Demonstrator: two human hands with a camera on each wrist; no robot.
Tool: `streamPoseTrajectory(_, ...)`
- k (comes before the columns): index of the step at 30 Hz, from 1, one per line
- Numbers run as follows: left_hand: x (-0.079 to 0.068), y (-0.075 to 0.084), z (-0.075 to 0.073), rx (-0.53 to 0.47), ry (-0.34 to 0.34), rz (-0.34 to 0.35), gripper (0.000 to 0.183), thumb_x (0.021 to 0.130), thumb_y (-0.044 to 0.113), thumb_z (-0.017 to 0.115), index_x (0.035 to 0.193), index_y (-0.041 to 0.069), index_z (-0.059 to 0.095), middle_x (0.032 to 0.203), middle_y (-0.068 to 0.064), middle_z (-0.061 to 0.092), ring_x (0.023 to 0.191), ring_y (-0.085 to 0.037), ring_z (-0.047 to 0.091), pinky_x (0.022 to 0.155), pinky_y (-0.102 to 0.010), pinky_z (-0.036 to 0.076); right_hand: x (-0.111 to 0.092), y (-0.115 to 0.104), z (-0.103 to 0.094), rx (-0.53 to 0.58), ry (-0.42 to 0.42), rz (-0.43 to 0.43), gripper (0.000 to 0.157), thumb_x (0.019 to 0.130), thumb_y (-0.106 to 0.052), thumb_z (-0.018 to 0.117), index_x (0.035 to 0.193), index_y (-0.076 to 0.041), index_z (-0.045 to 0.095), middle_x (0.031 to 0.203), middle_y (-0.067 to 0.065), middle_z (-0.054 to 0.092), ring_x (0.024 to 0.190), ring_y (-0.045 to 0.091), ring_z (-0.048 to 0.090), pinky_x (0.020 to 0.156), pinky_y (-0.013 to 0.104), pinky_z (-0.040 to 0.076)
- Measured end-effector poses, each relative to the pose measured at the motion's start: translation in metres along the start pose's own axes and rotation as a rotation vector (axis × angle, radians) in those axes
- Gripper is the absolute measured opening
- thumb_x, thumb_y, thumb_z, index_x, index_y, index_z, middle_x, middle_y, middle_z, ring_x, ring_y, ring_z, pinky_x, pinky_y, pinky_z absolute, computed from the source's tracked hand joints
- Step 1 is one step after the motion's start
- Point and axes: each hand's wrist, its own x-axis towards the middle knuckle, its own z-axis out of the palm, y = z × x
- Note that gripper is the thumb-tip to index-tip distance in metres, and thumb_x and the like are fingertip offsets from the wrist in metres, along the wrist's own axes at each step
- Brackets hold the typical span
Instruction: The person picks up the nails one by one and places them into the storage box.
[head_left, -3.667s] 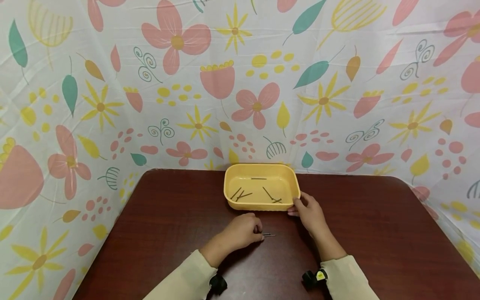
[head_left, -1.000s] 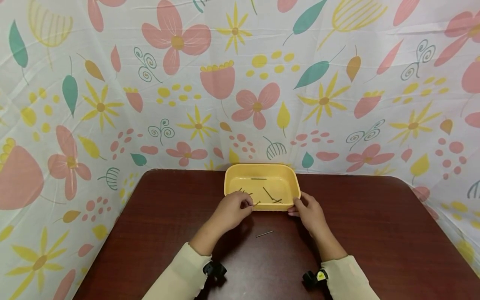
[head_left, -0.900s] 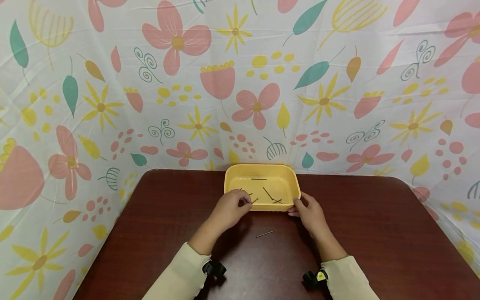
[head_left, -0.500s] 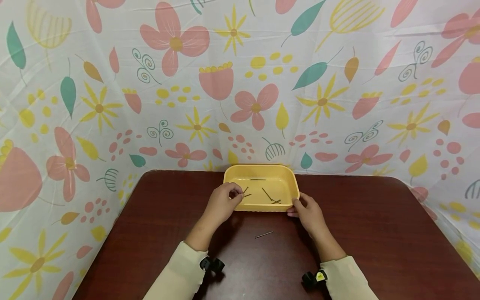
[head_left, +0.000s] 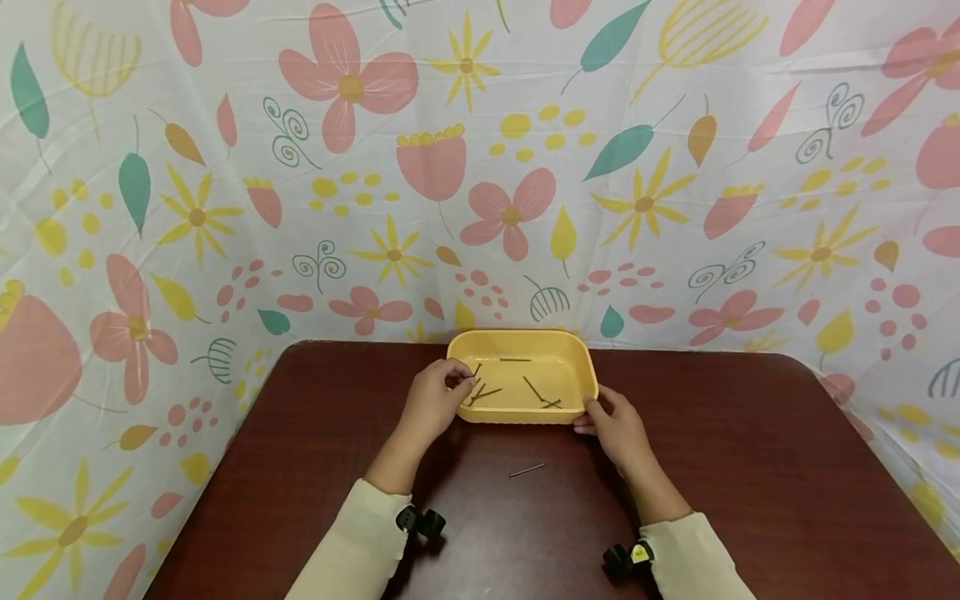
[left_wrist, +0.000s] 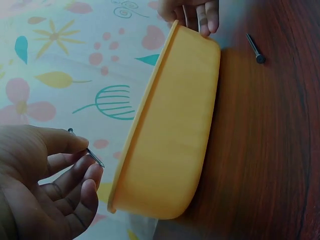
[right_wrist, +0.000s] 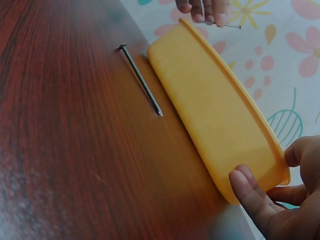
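My left hand [head_left: 429, 404] pinches a nail [left_wrist: 90, 151] between thumb and fingers, up at the left end of the yellow plastic tray [head_left: 525, 416]. The left wrist view has this nail slanting, its point towards the tray's rim. With thumb and fingers, my right hand [head_left: 621, 427] grips the tray's near right corner. Several dark nails [head_left: 534, 389] lie scattered on the tray floor. Between my forearms, on the table in front of the tray, a single nail [right_wrist: 142, 82] lies flat.
The tray stands at the far edge of a dark reddish-brown wooden table [head_left: 712, 450]. Right behind it hangs a white cloth [head_left: 660, 108] printed with flowers and leaves. A small black camera is strapped to each wrist.
My left hand has taken one nail from the table in front and carried it forward, then left along the tray. One nail now lies there. The right hand holds its place at the corner.
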Motion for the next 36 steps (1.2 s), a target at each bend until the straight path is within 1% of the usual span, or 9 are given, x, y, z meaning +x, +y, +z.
streamPoseTrajectory(9, 0.001, -0.004, -0.002, -0.020, 0.005, -0.029, 0.005, 0.090, 0.023, 0.068, 0.087, 0.018, 0.067, 0.087, 0.002, 0.062, 0.078, -0.011, 0.056, 0.071, -0.026, 0.048, -0.001, -0.003, 0.000, 0.001, -0.001, -0.001, 0.046, 0.103, -0.017, 0.044, 0.145, 0.002, 0.038, 0.130, 0.027, 0.044, 0.087, 0.031, 0.069, 0.076, 0.034, 0.060)
streamPoseTrajectory(19, 0.002, -0.005, -0.002, -0.014, 0.008, -0.022, 0.006, 0.090, 0.022, 0.069, 0.087, 0.016, 0.067, 0.087, 0.002, 0.062, 0.077, -0.011, 0.056, 0.070, -0.026, 0.047, -0.001, -0.005, 0.000, 0.025, -0.009, 0.003, 0.048, 0.103, -0.018, 0.043, 0.145, 0.003, 0.036, 0.129, 0.030, 0.046, 0.089, 0.034, 0.069, 0.077, 0.035, 0.060)
streamPoseTrajectory(26, 0.002, -0.007, -0.003, -0.005, 0.017, -0.025, 0.004, 0.089, 0.021, 0.069, 0.088, 0.017, 0.068, 0.086, 0.001, 0.063, 0.076, -0.012, 0.055, 0.070, -0.027, 0.047, -0.001, -0.003, 0.001, 0.027, -0.008, -0.005, 0.047, 0.103, -0.017, 0.043, 0.145, 0.004, 0.037, 0.133, 0.028, 0.039, 0.088, 0.031, 0.069, 0.076, 0.032, 0.060)
streamPoseTrajectory(28, 0.002, -0.007, -0.003, -0.011, 0.013, -0.037, 0.009, 0.090, 0.025, 0.068, 0.094, 0.017, 0.068, 0.089, 0.001, 0.063, 0.077, -0.013, 0.055, 0.070, -0.028, 0.047, -0.001, -0.003, 0.001, 0.031, -0.011, 0.000, 0.047, 0.103, -0.017, 0.043, 0.145, 0.003, 0.037, 0.134, 0.028, 0.039, 0.088, 0.032, 0.069, 0.076, 0.032, 0.060)
streamPoseTrajectory(31, 0.001, -0.006, -0.005, -0.025, 0.011, -0.064, 0.026, 0.091, 0.035, 0.066, 0.111, 0.018, 0.067, 0.099, 0.000, 0.064, 0.084, -0.015, 0.058, 0.072, -0.031, 0.049, -0.005, -0.011, 0.000, 0.041, -0.019, 0.016, 0.047, 0.103, -0.016, 0.043, 0.145, 0.004, 0.036, 0.132, 0.029, 0.040, 0.090, 0.036, 0.068, 0.077, 0.034, 0.060)
streamPoseTrajectory(33, 0.001, -0.005, -0.006, -0.030, 0.013, -0.080, 0.040, 0.092, 0.043, 0.064, 0.124, 0.019, 0.062, 0.108, -0.003, 0.064, 0.092, -0.018, 0.060, 0.075, -0.034, 0.051, -0.005, -0.011, 0.000, 0.046, -0.021, 0.021, 0.047, 0.103, -0.016, 0.043, 0.145, 0.004, 0.036, 0.130, 0.031, 0.043, 0.091, 0.037, 0.068, 0.077, 0.035, 0.060)
streamPoseTrajectory(35, 0.002, -0.005, -0.007, -0.028, 0.015, -0.087, 0.049, 0.091, 0.049, 0.062, 0.131, 0.021, 0.058, 0.117, -0.006, 0.063, 0.099, -0.021, 0.061, 0.080, -0.039, 0.052, -0.004, -0.011, 0.000, 0.044, -0.018, 0.016, 0.047, 0.103, -0.016, 0.043, 0.145, 0.004, 0.036, 0.127, 0.031, 0.046, 0.090, 0.036, 0.068, 0.077, 0.034, 0.060)
streamPoseTrajectory(36, 0.002, -0.005, -0.006, -0.026, 0.015, -0.087, 0.052, 0.091, 0.050, 0.061, 0.133, 0.021, 0.056, 0.120, -0.007, 0.062, 0.102, -0.022, 0.060, 0.083, -0.041, 0.051, -0.002, -0.007, 0.000, 0.039, -0.014, 0.011, 0.047, 0.103, -0.017, 0.043, 0.145, 0.003, 0.036, 0.126, 0.031, 0.047, 0.089, 0.034, 0.068, 0.076, 0.034, 0.060)
